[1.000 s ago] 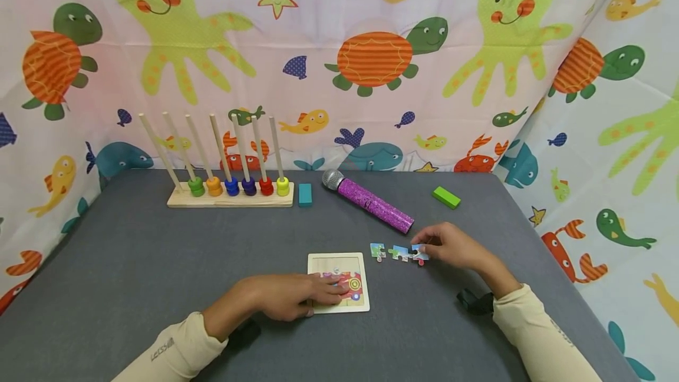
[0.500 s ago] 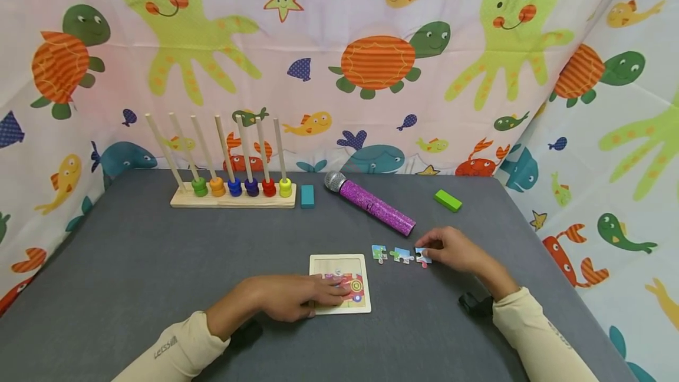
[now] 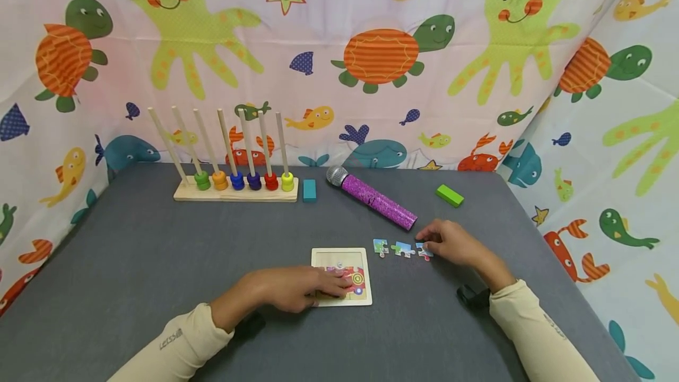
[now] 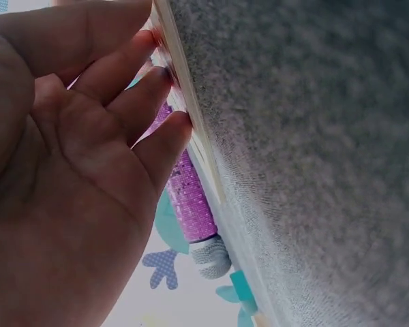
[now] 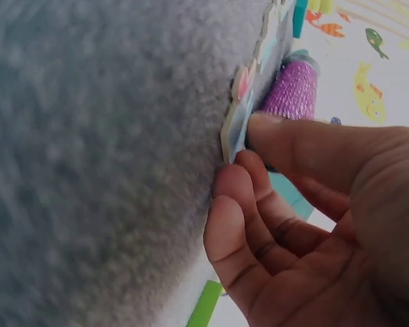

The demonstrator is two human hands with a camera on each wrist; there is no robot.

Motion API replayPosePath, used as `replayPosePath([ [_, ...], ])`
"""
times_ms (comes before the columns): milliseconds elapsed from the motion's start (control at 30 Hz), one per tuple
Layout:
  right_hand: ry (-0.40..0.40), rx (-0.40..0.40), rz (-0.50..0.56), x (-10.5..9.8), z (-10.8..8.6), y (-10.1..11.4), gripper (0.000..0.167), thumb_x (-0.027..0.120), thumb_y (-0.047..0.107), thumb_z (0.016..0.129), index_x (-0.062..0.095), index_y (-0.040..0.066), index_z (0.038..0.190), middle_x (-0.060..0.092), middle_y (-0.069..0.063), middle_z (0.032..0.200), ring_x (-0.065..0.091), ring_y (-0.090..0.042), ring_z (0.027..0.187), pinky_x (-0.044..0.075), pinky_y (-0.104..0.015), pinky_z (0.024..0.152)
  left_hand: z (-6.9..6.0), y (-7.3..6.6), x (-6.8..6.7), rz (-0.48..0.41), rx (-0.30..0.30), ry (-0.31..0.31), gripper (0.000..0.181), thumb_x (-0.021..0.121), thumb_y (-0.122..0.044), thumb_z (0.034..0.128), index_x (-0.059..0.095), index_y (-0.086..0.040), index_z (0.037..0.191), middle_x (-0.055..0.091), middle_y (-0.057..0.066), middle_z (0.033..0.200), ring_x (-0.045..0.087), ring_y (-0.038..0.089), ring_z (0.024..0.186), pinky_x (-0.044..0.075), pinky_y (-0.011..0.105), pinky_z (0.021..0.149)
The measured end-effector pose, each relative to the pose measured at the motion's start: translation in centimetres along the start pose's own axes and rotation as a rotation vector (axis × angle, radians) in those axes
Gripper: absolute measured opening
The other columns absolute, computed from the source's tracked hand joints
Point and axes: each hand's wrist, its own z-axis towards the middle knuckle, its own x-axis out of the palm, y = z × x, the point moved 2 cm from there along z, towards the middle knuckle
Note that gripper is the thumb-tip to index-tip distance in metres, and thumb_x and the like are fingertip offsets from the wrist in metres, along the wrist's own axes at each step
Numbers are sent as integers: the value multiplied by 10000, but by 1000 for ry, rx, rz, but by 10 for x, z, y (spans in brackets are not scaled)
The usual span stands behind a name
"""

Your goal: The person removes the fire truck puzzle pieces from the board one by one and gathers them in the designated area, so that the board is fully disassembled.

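A square wooden puzzle board (image 3: 342,252), with a red picture partly covered, lies near the middle of the table. My left hand (image 3: 297,287) rests on its left side, fingers stretched out across the picture. In the left wrist view the fingertips (image 4: 176,126) touch the board. To the right, three small jigsaw pieces lie in a row: a left piece (image 3: 380,246), a middle piece (image 3: 403,249) and a right piece (image 3: 422,250). My right hand (image 3: 451,243) pinches the right piece at its outer edge. The right wrist view shows the thumb (image 5: 293,146) against this jigsaw piece (image 5: 236,126).
Behind the pieces lies a purple glitter microphone (image 3: 379,200). A green block (image 3: 450,196) sits further right. A teal block (image 3: 309,190) stands beside a wooden peg stand (image 3: 236,194) with coloured rings. A printed curtain (image 3: 318,93) hangs along the table's back.
The right jigsaw piece has shifted very slightly beside the middle one, the right hand staying at it. The left hand stays on the board. The head view has moved a little.
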Motion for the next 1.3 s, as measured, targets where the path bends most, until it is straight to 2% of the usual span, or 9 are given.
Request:
replayPosePath([
  [167, -56, -9, -33, -8, -2, 5, 226, 648, 12, 903, 682, -17, 1125, 649, -31, 897, 571, -152, 753, 491, -304, 646, -1, 4, -6, -65, -20, -13, 514, 470, 103, 956, 544, -136, 1405, 428, -20, 1491, 336, 103, 1379, 306, 322, 1101],
  [267, -82, -21, -50, -14, -4, 12, 213, 641, 28, 916, 689, -12, 1121, 658, -28, 901, 574, -162, 751, 497, -302, 644, -3, 6, -10, -78, -26, -52, 475, 485, 68, 969, 549, -124, 1399, 428, -1, 1493, 332, 118, 1386, 312, 345, 1101],
  [333, -80, -29, -56, -15, -4, 18, 205, 640, 45, 924, 693, -5, 1116, 660, -21, 907, 566, -166, 746, 494, -298, 636, -4, 9, -13, -33, -55, -128, 435, 532, 20, 969, 556, -93, 1387, 425, 39, 1496, 311, 175, 1407, 300, 394, 1108],
  [467, -46, -39, -45, -12, 0, 33, 199, 641, 75, 933, 698, 4, 1109, 661, -9, 908, 558, -173, 729, 491, -289, 617, -10, 13, -20, 143, -197, -317, 401, 635, -86, 945, 585, -26, 1338, 441, 122, 1476, 276, 278, 1422, 275, 475, 1106],
  [567, -18, -47, -32, -9, 5, 43, 205, 644, 89, 936, 700, 9, 1116, 675, -24, 920, 563, -171, 733, 498, -290, 627, -14, 15, -23, 231, -302, -369, 407, 661, -148, 939, 598, -11, 1317, 449, 135, 1466, 272, 290, 1423, 247, 494, 1116],
  [767, 5, -57, 32, -1, 14, 58, 211, 645, 98, 940, 701, 18, 1126, 684, -39, 930, 556, -151, 724, 495, -281, 626, -17, 13, -19, 283, -359, -300, 538, 642, -312, 953, 536, 5, 1374, 385, 143, 1508, 232, 293, 1437, 193, 502, 1137],
  [967, 57, -165, 78, 23, 22, 74, 183, 638, 61, 934, 715, 11, 1093, 698, -50, 973, 548, -117, 752, 487, -261, 636, -15, 11, -11, 267, -425, -210, 759, 592, -491, 939, 389, 14, 1468, 235, 124, 1582, 171, 263, 1455, 176, 430, 1153],
  [1100, 102, -219, 103, 42, 24, 86, 185, 634, 82, 944, 717, 25, 1100, 700, -37, 1008, 568, -98, 823, 507, -278, 711, -14, 10, -7, 232, -434, -184, 770, 600, -490, 935, 364, -8, 1488, 228, 101, 1587, 175, 242, 1455, 181, 415, 1153],
  [1300, 155, -256, 137, 60, 26, 105, 184, 637, 97, 944, 724, 55, 1100, 698, 4, 1003, 573, -86, 832, 510, -280, 727, -11, 9, -4, 225, -430, -177, 745, 641, -420, 932, 371, 5, 1481, 260, 106, 1577, 201, 242, 1449, 200, 418, 1148],
])
